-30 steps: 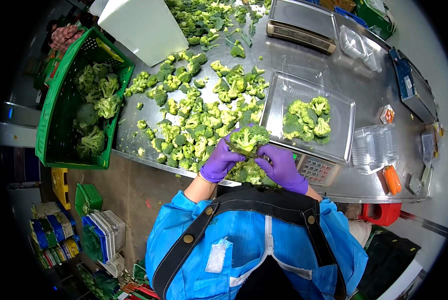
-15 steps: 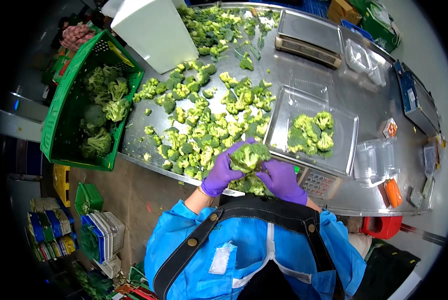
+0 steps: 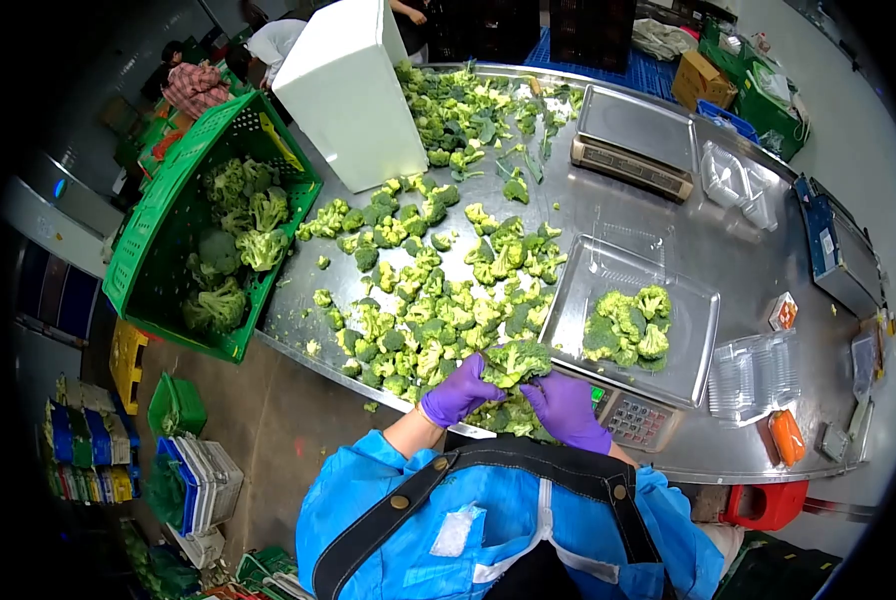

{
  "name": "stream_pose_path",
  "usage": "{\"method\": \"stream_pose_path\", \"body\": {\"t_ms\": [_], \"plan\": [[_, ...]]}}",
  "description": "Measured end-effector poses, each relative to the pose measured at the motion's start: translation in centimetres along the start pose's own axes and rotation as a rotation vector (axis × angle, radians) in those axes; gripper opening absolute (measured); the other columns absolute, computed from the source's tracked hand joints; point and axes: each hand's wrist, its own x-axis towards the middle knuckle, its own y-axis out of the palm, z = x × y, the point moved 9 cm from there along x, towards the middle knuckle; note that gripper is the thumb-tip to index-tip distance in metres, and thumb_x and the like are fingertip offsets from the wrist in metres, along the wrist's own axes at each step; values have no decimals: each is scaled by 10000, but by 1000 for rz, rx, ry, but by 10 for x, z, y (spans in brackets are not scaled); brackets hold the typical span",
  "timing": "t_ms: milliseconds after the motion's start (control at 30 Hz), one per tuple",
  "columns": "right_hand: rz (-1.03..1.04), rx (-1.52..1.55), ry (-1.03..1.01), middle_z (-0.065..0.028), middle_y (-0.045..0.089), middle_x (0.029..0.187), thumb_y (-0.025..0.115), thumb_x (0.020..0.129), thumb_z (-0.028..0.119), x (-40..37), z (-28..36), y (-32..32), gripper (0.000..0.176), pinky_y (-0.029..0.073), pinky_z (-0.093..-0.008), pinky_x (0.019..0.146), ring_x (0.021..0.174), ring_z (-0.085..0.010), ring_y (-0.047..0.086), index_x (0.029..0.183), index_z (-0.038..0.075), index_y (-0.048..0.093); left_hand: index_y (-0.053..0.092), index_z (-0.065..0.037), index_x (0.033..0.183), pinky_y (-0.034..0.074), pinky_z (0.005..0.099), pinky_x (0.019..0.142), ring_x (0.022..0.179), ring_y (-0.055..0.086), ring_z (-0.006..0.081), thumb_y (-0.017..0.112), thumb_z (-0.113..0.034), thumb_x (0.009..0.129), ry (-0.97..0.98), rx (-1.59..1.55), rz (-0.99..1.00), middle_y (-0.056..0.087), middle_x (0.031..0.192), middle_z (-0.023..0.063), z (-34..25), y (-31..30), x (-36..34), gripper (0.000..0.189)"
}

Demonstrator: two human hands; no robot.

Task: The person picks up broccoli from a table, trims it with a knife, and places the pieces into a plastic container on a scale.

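Note:
A head of broccoli (image 3: 516,362) is held between my two purple-gloved hands at the table's near edge. My left hand (image 3: 458,392) is closed around its left side. From the right, my right hand (image 3: 571,412) grips it low down, with the thumb and fingers curled in; whether a small tool is in those fingers is hidden. Cut broccoli florets (image 3: 438,320) lie spread over the metal table just beyond my hands. To the right, a clear plastic tray holding florets (image 3: 628,328) rests on a weighing scale (image 3: 690,372).
A green crate (image 3: 173,215) with whole broccoli heads stands at the left, beside a white foam box (image 3: 353,100). A second scale (image 3: 633,135) is at the back. Clear plastic trays (image 3: 755,377) and an orange packet (image 3: 787,437) lie at the right. Other people are at the far left.
My view has tilted up, so the table sits lower in it. The broccoli head has turned a little in my hands, and both hands still hold it.

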Motion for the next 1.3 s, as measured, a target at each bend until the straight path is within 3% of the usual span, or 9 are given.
{"method": "stream_pose_path", "body": {"t_ms": [133, 333, 667, 767, 833, 900, 1033, 1200, 1300], "plan": [[-25, -20, 62, -139, 530, 606, 503, 852, 460, 5, 2, -10, 469, 406, -408, 493, 537, -324, 551, 616, 60, 571, 373, -13, 1323, 368, 260, 953, 1072, 511, 132, 564, 28, 622, 233, 147, -69, 535, 1188, 57, -8, 1, 3, 727], [42, -48, 51, -142, 526, 587, 503, 868, 420, 2, 3, -4, 417, 402, -416, 489, 530, -328, 548, 670, 59, 567, 401, 17, 1264, 421, 278, 873, 1033, 533, 166, 568, 71, 613, 45, -38, -77, 564, 1083, 82, 8, -12, 2, 675], [104, 322, 237, -174, 530, 600, 478, 892, 409, -2, -27, 14, 438, 390, -423, 509, 564, -363, 528, 727, 11, 556, 420, 34, 1240, 466, 260, 820, 965, 571, 163, 542, 122, 612, 100, -22, -79, 574, 1067, 77, 21, -21, 16, 646], [-4, 348, 192, -146, 531, 602, 571, 840, 422, 0, -21, -6, 415, 414, -369, 512, 534, -262, 546, 728, 22, 559, 397, 33, 1246, 465, 306, 881, 1044, 558, 223, 503, 149, 623, 71, -136, -159, 557, 1131, 114, 16, -20, 14, 643], [-230, 377, 42, -74, 539, 598, 722, 728, 344, 1, -9, -30, 346, 445, -305, 513, 536, -178, 551, 891, 68, 590, 392, 28, 1259, 455, 290, 874, 1024, 554, 194, 521, 127, 618, 92, -131, -137, 551, 1134, 104, 13, -19, 17, 662], [-213, 303, -11, -26, 564, 702, 793, 639, 138, 6, 0, -41, 542, 437, -228, 542, 616, -81, 527, 1127, 50, 575, 375, 22, 1287, 452, 275, 853, 1000, 552, 171, 536, 107, 609, 92, -73, -88, 553, 1113, 85, 15, -14, 14, 703], [-265, 438, -76, -43, 606, 671, 752, 692, 169, 11, -8, -37, 444, 453, -247, 524, 567, -94, 564, 1112, 119, 617, 354, 36, 1308, 437, 281, 883, 1036, 540, 168, 554, 69, 564, 23, -47, 10, 531, 1166, 93, 16, -11, 12, 770], [-184, 867, 492, -38, 629, 744, 635, 788, 80, -3, -54, -36, 268, 463, -212, 586, 634, -76, 570, 1053, 41, 632, 257, 99, 1325, 339, 384, 1025, 1162, 464, 304, 507, 54, 572, 5, -322, 129, 437, 1267, 204, 9, 10, 9, 795], [-302, 853, 471, -55, 623, 812, 611, 805, 64, -12, -64, -62, 239, 462, -208, 603, 695, -73, 579, 1039, 16, 626, 241, 99, 1326, 324, 384, 1037, 1196, 429, 329, 479, 81, 611, 52, -290, -50, 423, 1272, 229, 23, -28, 26, 753]]}}
